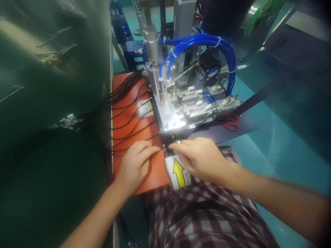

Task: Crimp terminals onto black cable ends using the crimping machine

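My left hand [136, 163] rests over the orange board, its thumb and forefinger closed at the end of a thin black cable [120, 150]. A small connector end [163, 147] shows just past those fingertips, at the dark guide rail [158, 120]. From the other side my right hand [203, 159] reaches in, forefinger stretched to the rail and the other fingers curled; anything inside them is hidden. Below the fingertips lies a white label with a yellow arrow [179, 174]. Directly beyond both hands stands a metal machine fixture [176, 119].
Several black cables cross the orange board [152, 175] to a bundle of metal connectors [69, 123] on the dark green surface [51, 179] at left. Thick blue tubing [207, 38] arches over the fixture. A red wire loop [231, 124] hangs at its right.
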`<state>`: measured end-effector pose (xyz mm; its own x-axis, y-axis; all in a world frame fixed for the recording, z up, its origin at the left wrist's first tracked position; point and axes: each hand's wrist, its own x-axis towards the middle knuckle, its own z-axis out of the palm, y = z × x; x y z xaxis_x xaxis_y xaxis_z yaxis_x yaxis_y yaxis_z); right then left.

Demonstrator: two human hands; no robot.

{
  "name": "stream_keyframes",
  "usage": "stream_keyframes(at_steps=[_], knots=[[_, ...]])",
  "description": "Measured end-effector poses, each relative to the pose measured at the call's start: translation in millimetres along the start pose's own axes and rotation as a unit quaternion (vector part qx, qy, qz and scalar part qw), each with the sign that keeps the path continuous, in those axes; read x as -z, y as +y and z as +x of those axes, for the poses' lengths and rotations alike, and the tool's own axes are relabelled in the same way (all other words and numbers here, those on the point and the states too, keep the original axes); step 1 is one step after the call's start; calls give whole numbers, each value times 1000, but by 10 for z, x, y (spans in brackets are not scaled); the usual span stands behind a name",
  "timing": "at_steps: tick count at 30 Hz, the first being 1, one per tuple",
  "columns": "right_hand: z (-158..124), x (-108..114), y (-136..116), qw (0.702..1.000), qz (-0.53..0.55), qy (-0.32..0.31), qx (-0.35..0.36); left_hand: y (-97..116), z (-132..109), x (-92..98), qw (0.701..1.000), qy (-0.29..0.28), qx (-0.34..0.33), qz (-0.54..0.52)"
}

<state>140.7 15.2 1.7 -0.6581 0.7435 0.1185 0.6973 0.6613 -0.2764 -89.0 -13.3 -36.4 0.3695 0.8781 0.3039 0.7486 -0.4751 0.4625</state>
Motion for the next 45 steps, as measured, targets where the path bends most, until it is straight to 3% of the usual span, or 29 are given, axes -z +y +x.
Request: stream_keyframes(at_steps=[3, 7, 11, 12, 14, 16, 18, 20, 28, 37, 41, 45], knots=[[58, -4, -17, 999, -19, -30, -7, -1, -4, 42, 1000, -8, 8, -15], [110, 13, -29, 998, -30, -52, -23, -1, -15, 141, 997, -40, 25, 58], [51, 7, 79, 993, 99, -11, -63, -16, -32, 174, 998, -40, 24, 34], [18, -9, 132, 981, 162, 14, -103, -24, -37, 170, 999, -34, 22, 20], [-51, -67, 246, 930, 293, 56, -214, -44, -47, 158, 1000, -19, 18, 4], [-99, -162, 331, 870, 398, 39, -287, -64, -54, 147, 1000, -7, 14, 3], [-102, -277, 358, 825, 474, 11, -308, -79, -59, 143, 1000, -5, 10, 7], [-66, -391, 334, 804, 511, 3, -305, -85, -61, 146, 1000, -10, 6, 12], [37, -609, 197, 833, 496, 99, -224, -100, -91, 163, 999, -29, 10, 19], [-80, -506, 244, 830, 480, 45, -281, -119, -92, 163, 999, -35, -1, 27], [-242, -397, 216, 900, 359, 121, -216, -117, -95, 166, 999, -41, 12, 27], [-291, -323, 152, 954, 248, 97, -139, -115, -104, 171, 999, -39, 21, 30]])
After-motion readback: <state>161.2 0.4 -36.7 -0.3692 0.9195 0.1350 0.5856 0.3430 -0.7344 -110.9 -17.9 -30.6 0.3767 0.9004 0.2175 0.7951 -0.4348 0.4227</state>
